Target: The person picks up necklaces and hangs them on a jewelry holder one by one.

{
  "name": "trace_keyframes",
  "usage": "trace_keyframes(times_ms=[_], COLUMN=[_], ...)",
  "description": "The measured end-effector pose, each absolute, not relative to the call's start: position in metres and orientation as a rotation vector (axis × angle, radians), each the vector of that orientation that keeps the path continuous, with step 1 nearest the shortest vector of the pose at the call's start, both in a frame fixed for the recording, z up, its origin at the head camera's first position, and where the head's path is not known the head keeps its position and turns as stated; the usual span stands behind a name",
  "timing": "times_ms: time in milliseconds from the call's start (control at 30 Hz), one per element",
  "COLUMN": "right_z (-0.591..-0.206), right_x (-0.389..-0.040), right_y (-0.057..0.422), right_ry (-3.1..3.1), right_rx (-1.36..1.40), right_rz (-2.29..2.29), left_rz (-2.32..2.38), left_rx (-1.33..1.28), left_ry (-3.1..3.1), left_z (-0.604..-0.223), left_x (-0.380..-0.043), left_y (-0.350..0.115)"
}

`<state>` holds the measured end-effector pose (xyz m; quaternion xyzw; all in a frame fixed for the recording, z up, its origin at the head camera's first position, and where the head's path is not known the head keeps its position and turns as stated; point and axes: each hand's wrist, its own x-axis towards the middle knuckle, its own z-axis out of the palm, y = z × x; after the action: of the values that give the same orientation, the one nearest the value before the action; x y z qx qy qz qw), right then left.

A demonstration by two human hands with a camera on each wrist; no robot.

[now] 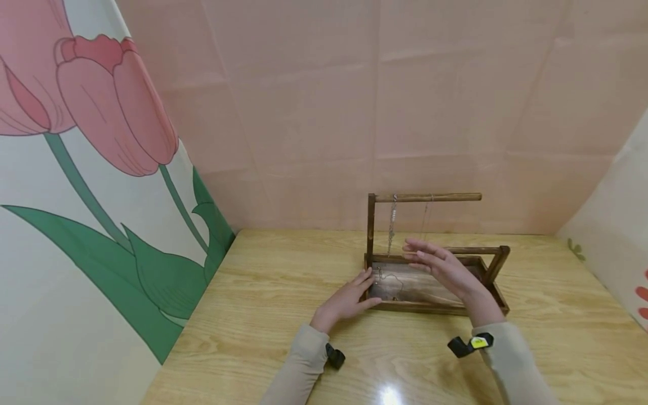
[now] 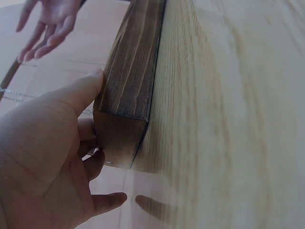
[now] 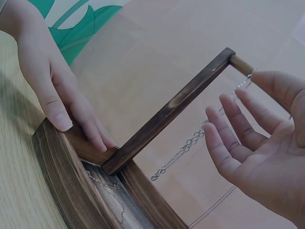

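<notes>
A dark wooden jewelry stand (image 1: 420, 307) has a tray base, a tall post and bars above it. My left hand (image 1: 349, 298) rests on the tray's left end, thumb along the front wall and fingers over the end wall. Close to the upper bar, my right hand (image 1: 445, 270) is raised palm inward, fingers loosely extended and holding nothing. A silver chain (image 3: 183, 149) hangs from that bar beside the right fingers; whether they touch cannot be told. Further along hangs a thin necklace (image 1: 425, 218). Inside the tray lies another fine chain (image 1: 392, 277).
The stand is on a light wood-grain table (image 1: 283, 270). Behind it hangs a pink cloth backdrop (image 1: 304, 112), and a tulip-printed panel (image 1: 126, 107) stands at the left. A lower bar (image 1: 476, 250) on a short post rises at the tray's right end.
</notes>
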<state>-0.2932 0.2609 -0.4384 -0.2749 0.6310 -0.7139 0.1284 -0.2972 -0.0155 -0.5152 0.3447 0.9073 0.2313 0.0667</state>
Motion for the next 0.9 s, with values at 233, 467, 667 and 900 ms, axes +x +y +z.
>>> trace_keyframes(times_ms=[233, 467, 667, 900], right_z=[-0.443, -0.447, -0.454, -0.459], right_x=[-0.292, -0.292, -0.292, -0.293], right_y=[0.262, 0.261, 0.261, 0.259], right_ry=[1.823, 1.848, 1.828, 1.889], right_rx=[-0.808, -0.77, -0.759, -0.762], right_rz=[-2.074, -2.093, -2.111, -2.098], left_rz=[0.694, 0.7, 0.681, 0.702], left_rx=[1.054, 1.04, 1.046, 1.038], left_ry=[2.73, 2.734, 2.741, 2.746], left_z=[-0.516, -0.514, -0.518, -0.518], left_x=[-0.297, -0.297, -0.298, -0.298], left_y=[-0.014, -0.015, -0.014, -0.015])
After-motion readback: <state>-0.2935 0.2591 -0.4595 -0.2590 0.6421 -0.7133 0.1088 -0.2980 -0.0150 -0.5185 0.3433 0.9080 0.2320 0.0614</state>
